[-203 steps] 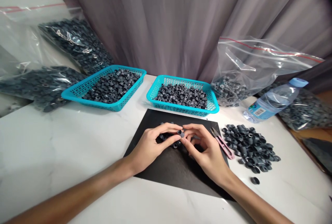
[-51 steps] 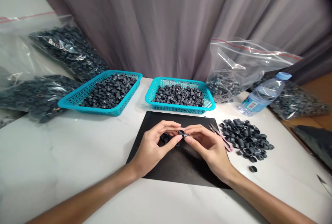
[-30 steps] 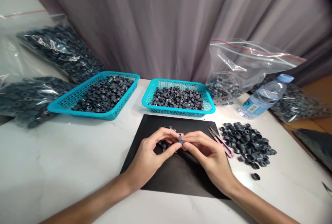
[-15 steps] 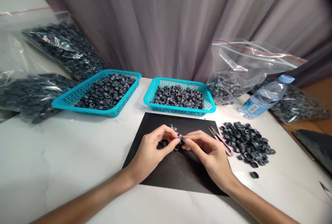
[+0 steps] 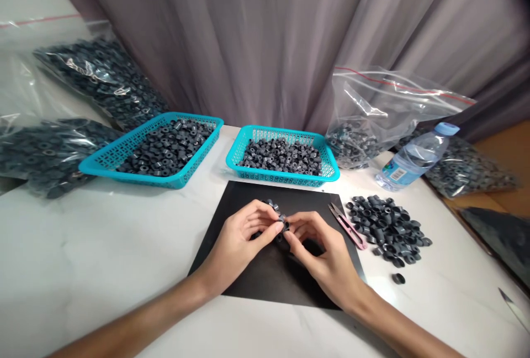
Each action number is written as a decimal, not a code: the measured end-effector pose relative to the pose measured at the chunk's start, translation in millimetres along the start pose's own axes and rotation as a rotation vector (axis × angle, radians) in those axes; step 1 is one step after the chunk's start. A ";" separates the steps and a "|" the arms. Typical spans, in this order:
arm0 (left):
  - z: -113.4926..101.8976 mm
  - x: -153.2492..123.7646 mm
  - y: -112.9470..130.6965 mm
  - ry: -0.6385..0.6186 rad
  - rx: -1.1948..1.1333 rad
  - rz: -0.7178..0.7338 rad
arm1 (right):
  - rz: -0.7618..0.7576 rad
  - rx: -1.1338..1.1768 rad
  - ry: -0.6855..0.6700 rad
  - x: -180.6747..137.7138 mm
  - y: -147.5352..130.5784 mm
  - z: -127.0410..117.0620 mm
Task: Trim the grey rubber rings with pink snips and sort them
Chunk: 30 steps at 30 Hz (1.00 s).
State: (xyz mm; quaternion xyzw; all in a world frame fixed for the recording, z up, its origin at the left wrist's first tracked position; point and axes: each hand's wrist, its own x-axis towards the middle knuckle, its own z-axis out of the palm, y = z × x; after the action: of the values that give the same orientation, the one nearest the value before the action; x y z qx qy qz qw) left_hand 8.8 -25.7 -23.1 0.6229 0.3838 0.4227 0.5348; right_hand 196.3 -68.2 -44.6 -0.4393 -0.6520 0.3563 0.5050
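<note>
Over a black mat (image 5: 265,286), my two hands meet with their fingertips almost together. My left hand (image 5: 244,236) pinches a small dark grey plastic ring-like part (image 5: 281,219) between thumb and fingers. My right hand (image 5: 321,250) has its thumb and index finger closed on another small dark hollow part (image 5: 286,226), right beside the first. Whether the two parts touch or fit together is too small to tell. More grey parts (image 5: 270,203) lie on the mat behind my left fingers, partly hidden. Pink-handled thread snips (image 5: 348,225) rest at the mat's right edge.
Two turquoise baskets (image 5: 178,181) (image 5: 281,178) of small grey parts stand behind the mat. A pile of dark rings (image 5: 387,228) lies at the right, near a water bottle (image 5: 414,159). Clear bags (image 5: 103,76) (image 5: 356,120) of parts flank both sides. A pointed blade (image 5: 511,305) shows far right.
My right hand has shifted slightly left and its fingertips have turned, bringing the hollow end of its part into view. My left hand stays nearly in place. The view has moved slightly.
</note>
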 end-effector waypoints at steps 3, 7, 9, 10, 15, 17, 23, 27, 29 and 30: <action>-0.2 -1.0 -0.1 -0.006 0.026 0.022 | 0.001 -0.010 0.012 1.3 -1.7 -1.5; -1.2 -1.9 -2.0 -0.036 0.074 0.073 | 0.034 0.012 0.037 3.2 -4.7 -3.7; -1.3 -2.6 -2.3 -0.062 0.106 0.093 | 0.046 0.026 0.036 3.7 -4.5 -4.2; -1.3 -2.9 -2.3 -0.068 0.116 0.101 | 0.047 0.027 0.032 3.8 -4.1 -4.4; -0.5 -3.4 -1.4 -0.030 0.140 0.118 | 0.004 -0.026 0.005 3.7 -1.6 -5.4; -0.4 -2.9 -0.4 -0.004 0.146 0.107 | -0.021 -0.055 0.010 3.9 -1.5 -5.4; 0.3 -2.1 10.2 0.057 -0.080 -0.085 | -0.056 -0.041 0.057 2.6 -1.8 -3.5; 2.4 -2.9 18.4 0.060 -0.102 -0.156 | -0.139 -0.102 0.035 -0.2 -2.3 -4.4; 4.4 -4.0 20.2 0.060 -0.097 -0.164 | -0.190 -0.152 0.032 -0.9 -2.4 -5.7; 5.6 -4.6 20.7 0.061 -0.097 -0.167 | -0.208 -0.173 0.039 -1.0 -2.3 -6.3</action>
State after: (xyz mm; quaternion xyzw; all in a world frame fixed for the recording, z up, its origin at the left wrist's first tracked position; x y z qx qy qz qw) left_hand 13.0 -34.7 -3.5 0.5490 0.4295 0.4135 0.5858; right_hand 201.9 -69.9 -41.4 -0.4181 -0.7124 0.2358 0.5118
